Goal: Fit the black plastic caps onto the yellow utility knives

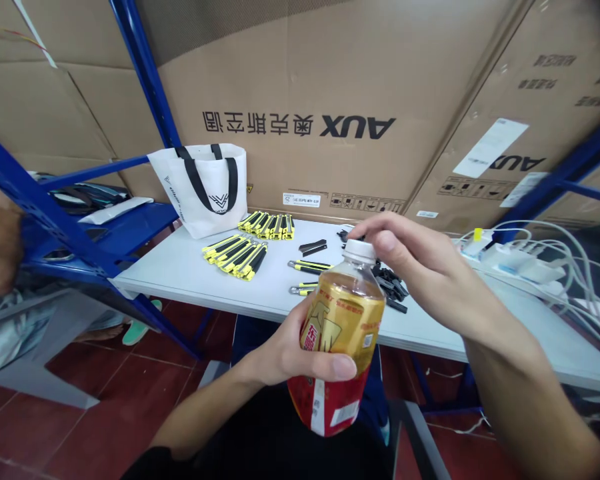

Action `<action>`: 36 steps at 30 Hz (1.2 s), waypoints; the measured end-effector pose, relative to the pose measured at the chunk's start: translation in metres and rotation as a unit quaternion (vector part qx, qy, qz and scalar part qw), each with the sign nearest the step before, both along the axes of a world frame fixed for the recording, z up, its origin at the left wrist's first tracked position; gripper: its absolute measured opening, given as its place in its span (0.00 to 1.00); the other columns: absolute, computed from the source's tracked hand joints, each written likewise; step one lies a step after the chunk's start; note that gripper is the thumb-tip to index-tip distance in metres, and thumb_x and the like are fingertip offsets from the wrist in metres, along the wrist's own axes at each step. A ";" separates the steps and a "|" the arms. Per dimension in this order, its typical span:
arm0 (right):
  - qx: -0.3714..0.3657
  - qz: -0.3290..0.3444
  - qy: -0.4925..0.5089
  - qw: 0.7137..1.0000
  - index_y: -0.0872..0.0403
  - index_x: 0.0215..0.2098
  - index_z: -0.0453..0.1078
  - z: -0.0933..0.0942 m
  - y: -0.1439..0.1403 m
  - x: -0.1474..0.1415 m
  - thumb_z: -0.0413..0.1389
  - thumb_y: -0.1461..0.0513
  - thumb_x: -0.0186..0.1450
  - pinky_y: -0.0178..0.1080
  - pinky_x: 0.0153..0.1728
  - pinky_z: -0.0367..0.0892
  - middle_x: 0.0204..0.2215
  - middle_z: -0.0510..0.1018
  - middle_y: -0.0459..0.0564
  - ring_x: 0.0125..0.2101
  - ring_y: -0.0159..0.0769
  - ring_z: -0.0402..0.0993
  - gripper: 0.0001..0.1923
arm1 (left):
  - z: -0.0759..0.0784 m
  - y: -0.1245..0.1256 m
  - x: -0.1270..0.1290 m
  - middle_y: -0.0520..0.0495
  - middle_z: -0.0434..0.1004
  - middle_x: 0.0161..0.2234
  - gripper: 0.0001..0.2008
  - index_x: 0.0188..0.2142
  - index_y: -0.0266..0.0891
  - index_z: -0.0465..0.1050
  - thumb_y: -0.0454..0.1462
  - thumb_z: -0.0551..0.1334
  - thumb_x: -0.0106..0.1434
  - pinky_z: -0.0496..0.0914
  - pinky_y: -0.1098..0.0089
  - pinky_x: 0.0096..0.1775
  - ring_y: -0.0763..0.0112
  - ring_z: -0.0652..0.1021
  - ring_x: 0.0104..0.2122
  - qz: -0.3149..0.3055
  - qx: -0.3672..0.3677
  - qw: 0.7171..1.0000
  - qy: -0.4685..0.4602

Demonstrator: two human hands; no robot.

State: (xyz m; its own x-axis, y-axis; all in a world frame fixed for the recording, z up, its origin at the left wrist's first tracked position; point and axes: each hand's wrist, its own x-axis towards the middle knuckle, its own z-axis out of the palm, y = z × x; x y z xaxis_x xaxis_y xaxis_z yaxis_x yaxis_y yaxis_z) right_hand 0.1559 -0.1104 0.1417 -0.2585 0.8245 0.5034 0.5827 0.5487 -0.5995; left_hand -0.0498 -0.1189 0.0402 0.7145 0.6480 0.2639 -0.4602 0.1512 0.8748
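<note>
My left hand [310,357] is wrapped round a plastic drink bottle [350,320] with a gold and red label, held slightly tilted over my lap in front of the table edge. A white cap [360,251] sits on the bottle's neck. Close above and beside that cap is my right hand [415,260], its fingers stretched out and its thumb apart; whether a fingertip touches the cap is hard to tell. Behind the bottle lie yellow and black utility knives [310,267], and a heap of small black parts [391,285] is partly hidden by it.
Two groups of utility knives [237,256] lie on the white table [180,283], near a white tote bag [205,187]. Black strips [313,247] lie mid-table. Power strips with cables [520,260] stand right. Large cartons [300,80] form the back. A person's arm [0,240] shows at left.
</note>
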 end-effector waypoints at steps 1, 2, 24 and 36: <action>0.001 0.004 0.023 1.000 0.47 0.46 0.80 -0.004 0.000 0.000 0.53 0.39 0.75 0.38 0.31 0.67 0.36 0.81 0.48 0.32 0.37 0.74 0.25 | -0.002 0.002 -0.001 0.42 0.82 0.40 0.30 0.53 0.36 0.75 0.45 0.78 0.54 0.76 0.63 0.43 0.62 0.81 0.37 -0.021 -0.004 1.000 -0.005; 0.000 0.012 0.043 0.999 0.46 0.49 0.80 -0.006 -0.001 0.000 0.53 0.40 0.75 0.39 0.32 0.69 0.38 0.81 0.49 0.34 0.38 0.75 0.24 | -0.004 0.003 -0.001 0.42 0.82 0.39 0.29 0.52 0.36 0.76 0.46 0.78 0.54 0.77 0.64 0.42 0.62 0.82 0.36 -0.043 -0.008 0.999 -0.007; -0.135 0.085 0.183 0.970 0.49 0.45 0.76 -0.023 0.013 0.004 0.61 0.39 0.69 0.33 0.25 0.60 0.32 0.73 0.45 0.26 0.30 0.62 0.24 | -0.003 0.006 -0.010 0.40 0.82 0.45 0.35 0.59 0.37 0.72 0.45 0.78 0.56 0.76 0.58 0.50 0.57 0.83 0.42 0.049 0.027 0.998 0.040; -0.109 0.130 0.188 0.967 0.35 0.72 0.53 -0.106 -0.067 -0.014 0.63 0.50 0.71 0.40 0.34 0.79 0.42 0.74 0.48 0.33 0.38 0.76 0.37 | -0.005 0.002 0.001 0.31 0.84 0.40 0.41 0.49 0.31 0.77 0.64 0.69 0.53 0.79 0.60 0.36 0.48 0.85 0.37 -0.015 -0.072 0.993 -0.091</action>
State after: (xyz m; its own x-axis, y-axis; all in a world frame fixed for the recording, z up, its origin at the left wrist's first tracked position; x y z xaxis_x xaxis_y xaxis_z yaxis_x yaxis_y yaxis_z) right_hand 0.1417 -0.1777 0.0361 -0.3041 0.8531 0.4240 0.1598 0.4845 -0.8601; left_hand -0.0490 -0.1168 0.0351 0.6830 0.6674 0.2970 -0.6021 0.2842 0.7461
